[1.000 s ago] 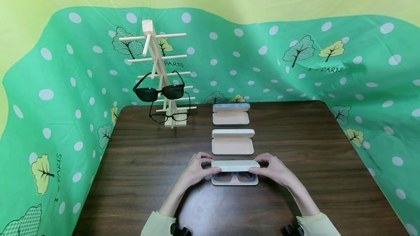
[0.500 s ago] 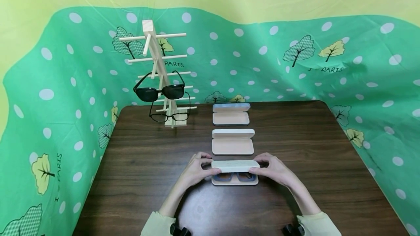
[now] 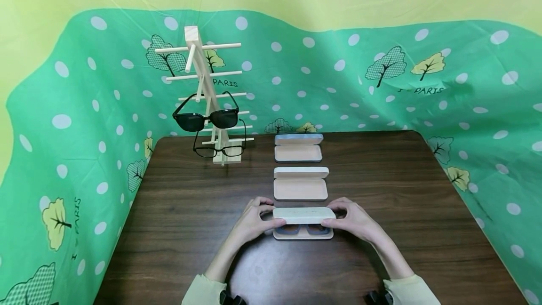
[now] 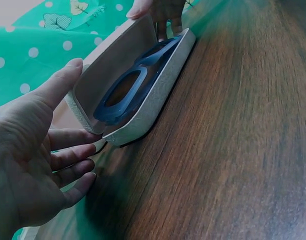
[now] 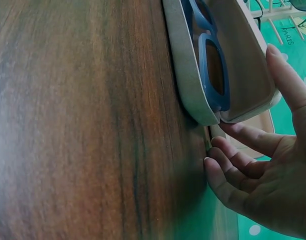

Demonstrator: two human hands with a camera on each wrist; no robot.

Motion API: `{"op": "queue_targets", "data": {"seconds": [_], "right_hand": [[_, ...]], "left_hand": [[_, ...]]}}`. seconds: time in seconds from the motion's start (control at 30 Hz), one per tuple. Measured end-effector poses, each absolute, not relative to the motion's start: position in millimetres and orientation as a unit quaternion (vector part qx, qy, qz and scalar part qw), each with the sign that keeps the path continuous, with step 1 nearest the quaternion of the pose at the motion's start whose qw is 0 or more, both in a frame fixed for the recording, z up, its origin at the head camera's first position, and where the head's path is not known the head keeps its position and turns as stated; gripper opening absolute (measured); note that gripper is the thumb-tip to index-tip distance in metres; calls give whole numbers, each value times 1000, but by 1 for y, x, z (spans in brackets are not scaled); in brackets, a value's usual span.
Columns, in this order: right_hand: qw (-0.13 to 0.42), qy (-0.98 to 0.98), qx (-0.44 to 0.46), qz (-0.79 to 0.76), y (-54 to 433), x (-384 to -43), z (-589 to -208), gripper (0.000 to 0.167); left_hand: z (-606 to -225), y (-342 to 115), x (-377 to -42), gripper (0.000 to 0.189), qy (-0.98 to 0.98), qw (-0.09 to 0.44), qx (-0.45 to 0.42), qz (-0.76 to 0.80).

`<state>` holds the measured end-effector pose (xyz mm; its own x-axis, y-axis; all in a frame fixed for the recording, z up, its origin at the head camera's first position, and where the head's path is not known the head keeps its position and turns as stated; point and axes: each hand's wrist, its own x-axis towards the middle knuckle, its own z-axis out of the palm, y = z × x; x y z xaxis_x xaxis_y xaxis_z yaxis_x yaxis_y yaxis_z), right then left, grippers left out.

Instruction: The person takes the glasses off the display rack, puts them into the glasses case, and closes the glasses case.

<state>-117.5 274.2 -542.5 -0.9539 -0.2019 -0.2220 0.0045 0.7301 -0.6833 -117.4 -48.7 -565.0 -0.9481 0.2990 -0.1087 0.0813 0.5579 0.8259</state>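
Observation:
A pale glasses case (image 3: 303,215) lies partly open near the front of the table, its lid tilted over blue-framed sunglasses (image 3: 317,230). At its left end my left hand (image 3: 254,218) holds the lid, thumb on the front edge and index finger by the hinge corner. My right hand (image 3: 353,219) grips the opposite end the same way. In the left wrist view the blue frame (image 4: 125,90) rests inside the case's lower half; the right wrist view shows the thumb (image 5: 283,72) on the lid's rim.
Behind stand two more open glasses cases, a white one (image 3: 299,189) and a blue-lidded one (image 3: 298,153). At the back left, a wooden display rack (image 3: 202,74) bears black sunglasses (image 3: 206,120) and thin-framed glasses (image 3: 218,151). A green patterned cloth (image 3: 330,79) surrounds the table.
The lid of the front case has come down slightly under both thumbs, covering more of the blue sunglasses. Both hands otherwise keep their places.

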Motion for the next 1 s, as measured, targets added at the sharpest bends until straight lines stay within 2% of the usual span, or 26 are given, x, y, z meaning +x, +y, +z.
{"op": "queue_targets", "data": {"seconds": [0.3,0.57,0.8,1.0], "right_hand": [[122,923,-63,-361,274,-116,-542,54],[114,921,-64,-367,275,-116,-545,54],[107,918,-77,-375,275,-114,-546,55],[99,914,-80,-385,276,-112,-548,56]], "left_hand": [[-564,-50,-118,55,875,121,121,454],[-563,-49,-121,67,875,141,119,448],[-564,-48,-117,71,879,131,117,443],[-567,-47,-115,66,881,117,123,441]]}}
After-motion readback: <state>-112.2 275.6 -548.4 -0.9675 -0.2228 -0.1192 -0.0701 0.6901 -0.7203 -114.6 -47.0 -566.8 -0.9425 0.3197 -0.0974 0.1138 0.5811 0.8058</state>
